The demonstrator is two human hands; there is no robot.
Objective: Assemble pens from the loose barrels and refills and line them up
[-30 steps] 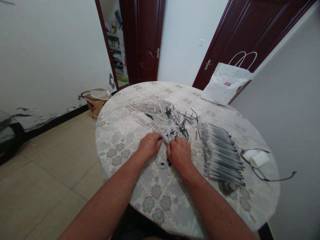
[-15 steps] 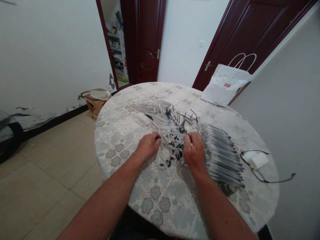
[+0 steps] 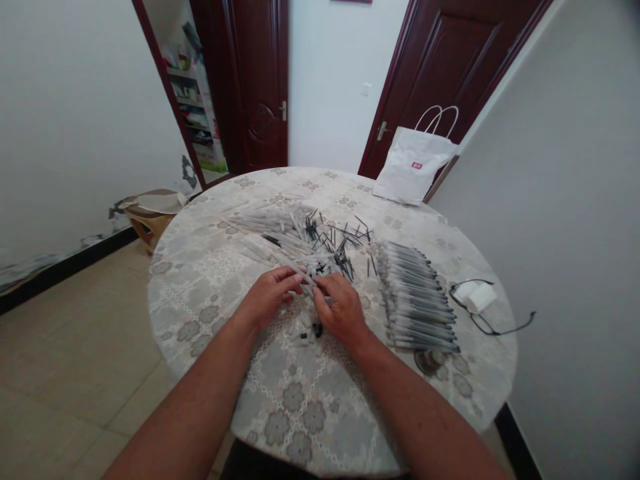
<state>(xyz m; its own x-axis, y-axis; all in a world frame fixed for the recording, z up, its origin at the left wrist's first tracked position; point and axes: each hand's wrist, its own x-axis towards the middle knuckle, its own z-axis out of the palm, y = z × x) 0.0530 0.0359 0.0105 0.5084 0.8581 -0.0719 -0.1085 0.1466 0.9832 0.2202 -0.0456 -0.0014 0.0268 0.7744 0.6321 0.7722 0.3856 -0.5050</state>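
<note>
My left hand (image 3: 273, 293) has its fingers curled round a pale pen barrel (image 3: 300, 272) above the table. The barrel's near end meets the pinched fingertips of my right hand (image 3: 343, 307); whether they also hold a small pen part is hidden. Just beyond both hands spreads a heap of translucent pen barrels (image 3: 285, 240). Thin black refills (image 3: 345, 250) lie loose at its right side. Small black pieces (image 3: 316, 331) and clear caps (image 3: 295, 327) lie below my fingers. To the right of my right hand is a neat row of pens (image 3: 417, 297) with dark ends.
A patterned cloth covers the round table (image 3: 280, 393). Eyeglasses (image 3: 493, 332) and a white item (image 3: 477, 297) lie at the right, near a round object (image 3: 429, 361) partly under the pens. A white paper bag (image 3: 415, 167) stands at the back. A stool (image 3: 153, 213) is at the left.
My hands have come together from apart, with a pen barrel now between them. The view has turned slightly right, so the table appears further left.
</note>
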